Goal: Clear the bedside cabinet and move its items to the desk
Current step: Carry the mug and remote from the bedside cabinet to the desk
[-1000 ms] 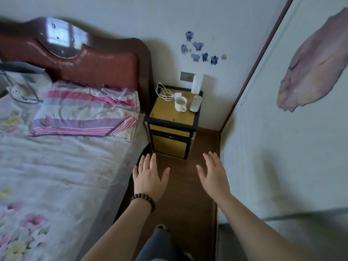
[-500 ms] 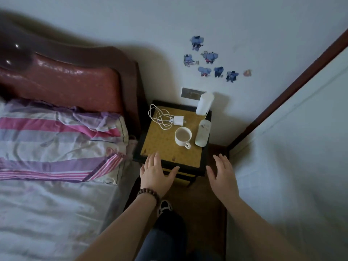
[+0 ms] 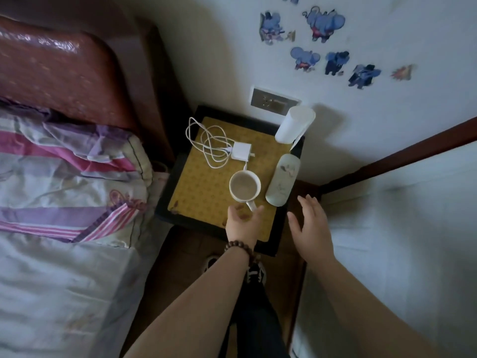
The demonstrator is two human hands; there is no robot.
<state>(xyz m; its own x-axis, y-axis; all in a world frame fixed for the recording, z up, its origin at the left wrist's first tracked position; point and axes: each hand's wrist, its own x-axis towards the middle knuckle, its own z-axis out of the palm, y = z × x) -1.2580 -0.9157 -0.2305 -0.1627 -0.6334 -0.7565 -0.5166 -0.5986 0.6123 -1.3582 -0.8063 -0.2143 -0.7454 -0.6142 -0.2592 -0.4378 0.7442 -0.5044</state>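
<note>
Since a second ago the person has stepped up to the bedside cabinet (image 3: 206,200), and the left hand (image 3: 242,223), fingers loosely spread, now reaches the mug (image 3: 244,186) handle at its 6 o'clock, while the right hand (image 3: 311,223) hovers open below the pale case (image 3: 282,183), so nothing is lifted yet.

A bedside cabinet (image 3: 204,200) with a yellow patterned top inside a dark frame is seen from above. At the centre of the top a white mug (image 3: 244,186) is set upright, its handle turned toward 6 o'clock. At 11 o'clock from the mug a white charger (image 3: 241,151) is laid with its coiled cable (image 3: 206,143). At 3 o'clock, just beside the mug, a pale oblong case (image 3: 282,182) is laid flat. At 1 o'clock a white cylinder (image 3: 295,124) is placed at the back corner.
</note>
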